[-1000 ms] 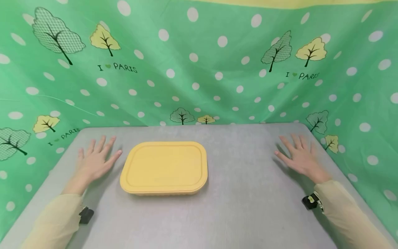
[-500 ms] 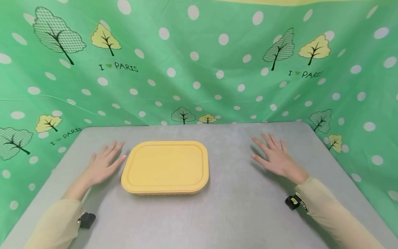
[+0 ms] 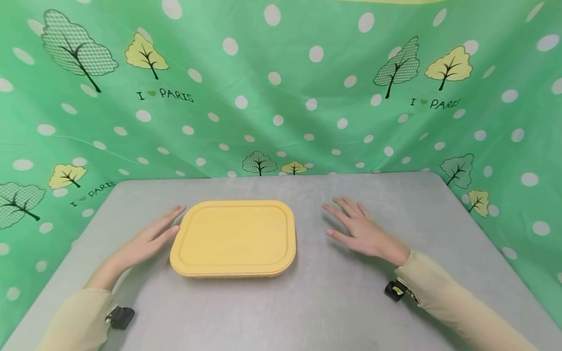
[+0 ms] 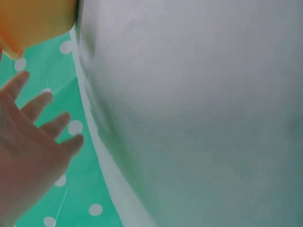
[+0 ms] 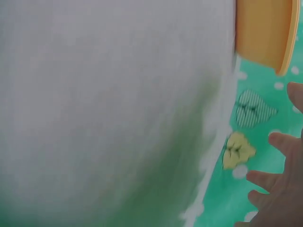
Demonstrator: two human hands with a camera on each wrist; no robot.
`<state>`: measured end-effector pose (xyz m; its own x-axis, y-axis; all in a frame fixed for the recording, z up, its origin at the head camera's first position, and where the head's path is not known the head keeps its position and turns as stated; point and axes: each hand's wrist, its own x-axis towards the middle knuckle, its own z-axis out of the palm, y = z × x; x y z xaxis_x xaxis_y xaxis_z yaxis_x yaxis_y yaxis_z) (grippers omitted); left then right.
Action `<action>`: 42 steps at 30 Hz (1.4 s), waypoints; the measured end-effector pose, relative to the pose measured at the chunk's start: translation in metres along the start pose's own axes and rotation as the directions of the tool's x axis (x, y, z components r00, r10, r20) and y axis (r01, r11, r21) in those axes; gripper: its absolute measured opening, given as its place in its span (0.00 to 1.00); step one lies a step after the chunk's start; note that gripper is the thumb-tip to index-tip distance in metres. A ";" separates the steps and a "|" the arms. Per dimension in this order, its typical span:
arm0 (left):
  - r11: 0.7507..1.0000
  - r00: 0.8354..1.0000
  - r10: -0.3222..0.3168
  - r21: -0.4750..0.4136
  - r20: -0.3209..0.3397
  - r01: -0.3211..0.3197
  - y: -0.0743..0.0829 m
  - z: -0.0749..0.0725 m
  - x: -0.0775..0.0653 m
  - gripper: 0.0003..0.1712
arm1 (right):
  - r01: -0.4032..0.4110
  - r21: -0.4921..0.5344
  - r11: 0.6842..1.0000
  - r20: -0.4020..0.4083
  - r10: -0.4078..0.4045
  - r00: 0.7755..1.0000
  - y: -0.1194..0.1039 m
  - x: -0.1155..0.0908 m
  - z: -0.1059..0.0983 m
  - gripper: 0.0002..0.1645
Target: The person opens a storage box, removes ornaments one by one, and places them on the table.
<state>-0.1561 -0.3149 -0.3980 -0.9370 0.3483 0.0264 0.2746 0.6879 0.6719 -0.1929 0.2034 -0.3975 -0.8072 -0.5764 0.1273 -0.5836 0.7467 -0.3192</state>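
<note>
A yellow rectangular food container point(image 3: 234, 239) with rounded corners and a matching lid sits left of centre on the table in the head view. My left hand point(image 3: 145, 245) is at its left side, fingers straight, with the thumb tip right at the lid's edge. To the right of the box, a short gap away, my right hand point(image 3: 362, 233) is held with fingers spread and nothing in it. Both wrist views show the box's side wall, at the upper left beyond the left hand point(image 4: 33, 137) and at the upper right beyond the right hand point(image 5: 279, 175).
The grey table point(image 3: 307, 307) has a rounded far edge. Behind and beside it hangs a green cloth point(image 3: 281, 87) with white dots, printed trees and lettering. A small black camera point(image 3: 120, 318) is worn at the left wrist, another black camera point(image 3: 395, 290) at the right.
Both hands have moved inward toward the yellow container, the right one by a longer way. The left fingers have come closer together. The container stays in place.
</note>
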 end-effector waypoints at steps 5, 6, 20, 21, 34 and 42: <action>0.998 0.999 0.032 -0.053 0.008 -0.032 0.000 -0.002 -0.007 0.33 | 0.055 0.050 0.997 0.000 -0.055 0.998 -0.018 0.006 0.007 0.38; 0.997 0.999 0.045 -0.066 0.009 -0.044 0.000 -0.002 -0.008 0.33 | 0.065 0.065 0.996 0.000 -0.065 0.998 -0.022 0.007 0.008 0.38; 0.964 0.991 0.077 -0.260 0.113 -0.045 -0.007 -0.005 -0.016 0.38 | 0.082 0.296 0.952 0.026 -0.094 0.995 -0.048 0.020 0.022 0.42; 0.961 0.990 0.074 -0.274 0.121 -0.039 -0.008 -0.005 -0.017 0.37 | 0.077 0.313 0.947 0.032 -0.091 0.995 -0.049 0.021 0.022 0.42; 0.888 0.970 0.090 -0.459 0.226 0.024 -0.007 -0.009 -0.016 0.43 | 0.090 0.475 0.875 0.053 -0.131 0.990 -0.054 0.029 0.023 0.53; 0.844 0.955 0.104 -0.533 0.279 0.064 -0.011 -0.010 -0.013 0.46 | 0.057 0.676 0.735 0.087 -0.156 0.984 -0.049 0.033 0.030 0.52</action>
<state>-0.1492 -0.3329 -0.3982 -0.8057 0.5817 -0.1115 0.0569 0.2634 0.9630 -0.1879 0.1379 -0.4059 -0.6954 -0.7126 0.0932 -0.4145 0.2917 -0.8620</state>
